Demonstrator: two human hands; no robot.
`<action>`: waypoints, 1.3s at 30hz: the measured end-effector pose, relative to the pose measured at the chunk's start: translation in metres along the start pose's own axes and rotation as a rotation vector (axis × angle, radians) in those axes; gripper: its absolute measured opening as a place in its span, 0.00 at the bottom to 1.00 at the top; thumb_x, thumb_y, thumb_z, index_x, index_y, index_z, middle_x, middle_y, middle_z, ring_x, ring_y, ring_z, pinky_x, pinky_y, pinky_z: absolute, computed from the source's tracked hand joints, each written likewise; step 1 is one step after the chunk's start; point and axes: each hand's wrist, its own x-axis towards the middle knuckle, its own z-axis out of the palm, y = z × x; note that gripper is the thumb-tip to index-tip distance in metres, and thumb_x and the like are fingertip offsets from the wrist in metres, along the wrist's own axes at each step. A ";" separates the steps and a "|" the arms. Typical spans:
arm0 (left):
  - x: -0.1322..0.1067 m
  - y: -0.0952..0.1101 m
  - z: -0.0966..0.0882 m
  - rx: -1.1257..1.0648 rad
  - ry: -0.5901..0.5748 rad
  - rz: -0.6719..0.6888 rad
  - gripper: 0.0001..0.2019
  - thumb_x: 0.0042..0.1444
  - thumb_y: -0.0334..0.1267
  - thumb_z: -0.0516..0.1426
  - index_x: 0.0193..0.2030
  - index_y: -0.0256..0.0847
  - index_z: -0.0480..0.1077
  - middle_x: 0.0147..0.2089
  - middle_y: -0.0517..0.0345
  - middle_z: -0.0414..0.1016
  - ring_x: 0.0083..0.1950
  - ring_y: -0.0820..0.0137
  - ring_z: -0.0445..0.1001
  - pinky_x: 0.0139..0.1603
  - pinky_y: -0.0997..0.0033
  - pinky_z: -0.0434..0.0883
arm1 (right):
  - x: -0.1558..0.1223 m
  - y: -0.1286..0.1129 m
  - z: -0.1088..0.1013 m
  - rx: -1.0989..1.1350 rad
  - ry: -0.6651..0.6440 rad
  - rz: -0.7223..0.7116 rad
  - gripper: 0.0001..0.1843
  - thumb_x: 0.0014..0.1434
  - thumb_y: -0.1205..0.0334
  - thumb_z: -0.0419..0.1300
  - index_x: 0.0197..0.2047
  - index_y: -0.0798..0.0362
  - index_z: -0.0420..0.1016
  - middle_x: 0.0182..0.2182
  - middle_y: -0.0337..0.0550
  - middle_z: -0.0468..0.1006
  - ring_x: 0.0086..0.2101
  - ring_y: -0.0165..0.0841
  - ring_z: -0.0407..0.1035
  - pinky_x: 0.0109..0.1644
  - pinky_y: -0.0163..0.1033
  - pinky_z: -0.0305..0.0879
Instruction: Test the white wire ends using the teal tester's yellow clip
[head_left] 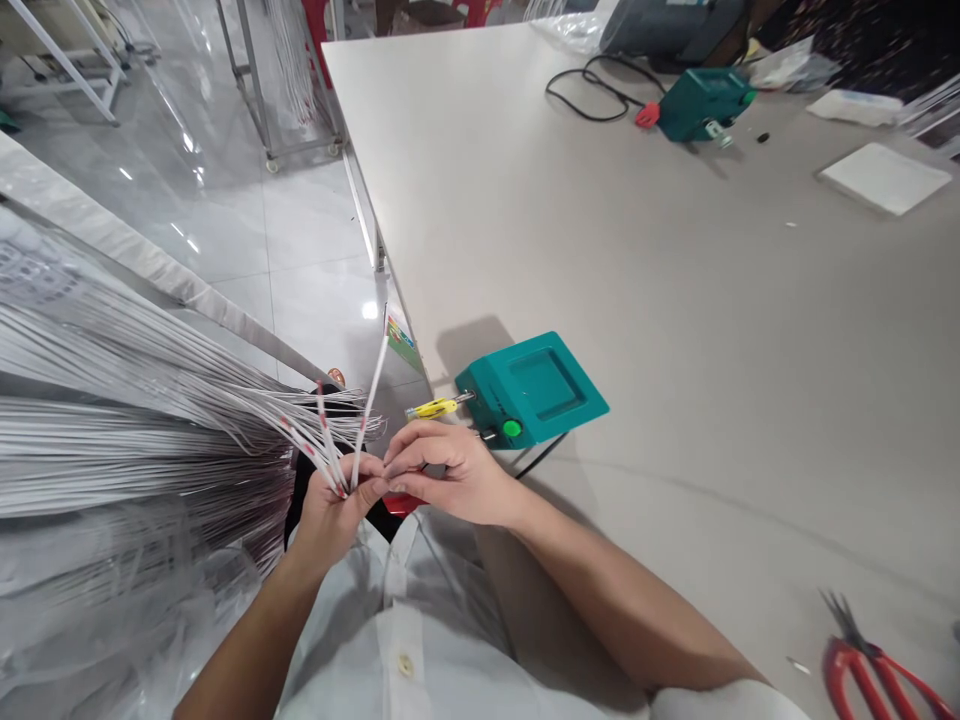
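Observation:
My left hand (330, 510) is closed around the ends of a few thin white wires (358, 432) that fan upward from it. My right hand (442, 470) pinches the same wire ends, fingertips meeting the left hand's. The wires come off a large bundle of white wires (135, 420) lying to my left. Just beyond my right hand sits a small teal box (540, 390) with a green button and a yellow-tipped plug (435, 407) stuck in its side, at the near-left corner of the grey table (675, 300).
Red-handled scissors (877, 665) lie at the table's near right. A second teal box (705, 100) with a black cable, a white sheet (885, 177) and plastic bags sit at the far end. Glossy tiled floor and metal racks are at the left.

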 end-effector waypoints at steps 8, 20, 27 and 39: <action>0.002 -0.005 0.017 -0.411 0.151 -0.146 0.05 0.44 0.36 0.63 0.26 0.38 0.72 0.19 0.65 0.66 0.15 0.85 0.52 0.15 0.83 0.50 | -0.006 0.006 0.026 0.012 0.314 0.094 0.05 0.56 0.64 0.58 0.31 0.53 0.75 0.29 0.43 0.74 0.31 0.28 0.70 0.35 0.33 0.69; -0.006 -0.002 0.028 0.170 0.361 0.059 0.05 0.47 0.36 0.60 0.29 0.36 0.73 0.25 0.58 0.74 0.26 0.73 0.70 0.26 0.77 0.67 | -0.008 0.008 0.009 -0.953 0.186 -0.386 0.07 0.54 0.68 0.54 0.27 0.55 0.70 0.23 0.42 0.73 0.24 0.30 0.66 0.30 0.36 0.63; -0.003 0.000 0.026 0.236 0.497 0.040 0.07 0.48 0.39 0.59 0.30 0.36 0.72 0.26 0.57 0.74 0.28 0.70 0.72 0.26 0.74 0.67 | -0.011 0.003 0.010 -0.679 0.186 -0.296 0.05 0.55 0.68 0.53 0.31 0.53 0.70 0.29 0.44 0.73 0.28 0.29 0.67 0.32 0.35 0.64; -0.004 0.004 0.034 0.275 0.400 0.090 0.05 0.47 0.36 0.59 0.26 0.37 0.72 0.22 0.59 0.75 0.25 0.71 0.72 0.27 0.74 0.70 | -0.007 0.004 0.021 -0.344 0.281 0.065 0.08 0.57 0.67 0.53 0.30 0.54 0.71 0.27 0.43 0.73 0.29 0.29 0.68 0.33 0.34 0.67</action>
